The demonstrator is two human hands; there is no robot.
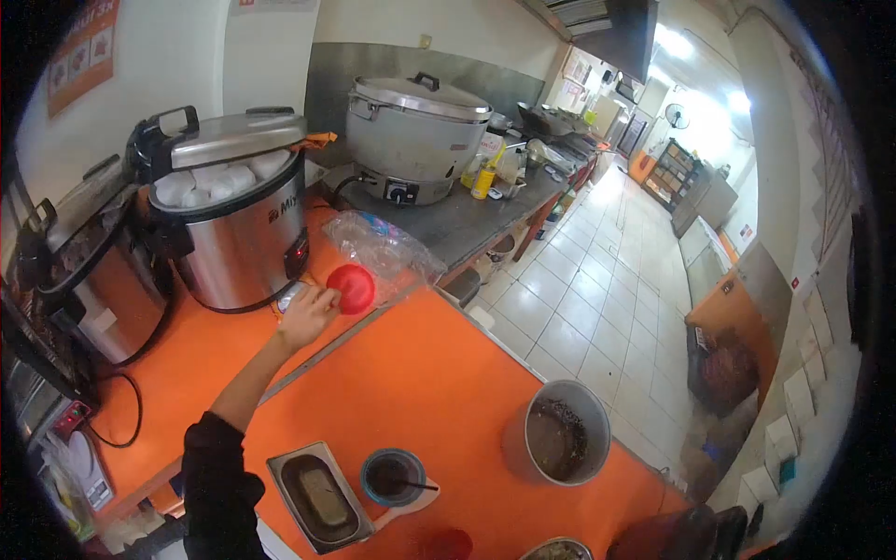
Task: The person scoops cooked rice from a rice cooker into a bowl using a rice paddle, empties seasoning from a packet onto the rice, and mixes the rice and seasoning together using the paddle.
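My left hand reaches out in a dark sleeve over the orange counter. Its fingers are closed at the edge of a round red plastic piece; whether this is a lid or a shallow bowl I cannot tell. A crumpled clear plastic bag lies just beyond it. Left of the hand stands a steel rice cooker with its lid raised and white wrapped bundles inside. Nearer me are a rectangular metal pan and a blue-rimmed container of dark contents with a utensil in it. My right hand is out of view.
A deep metal pot stands near the counter's right edge. Another cooker is at far left. On the back worktop are a big lidded cooker and a yellow bottle. A tiled floor runs along the right.
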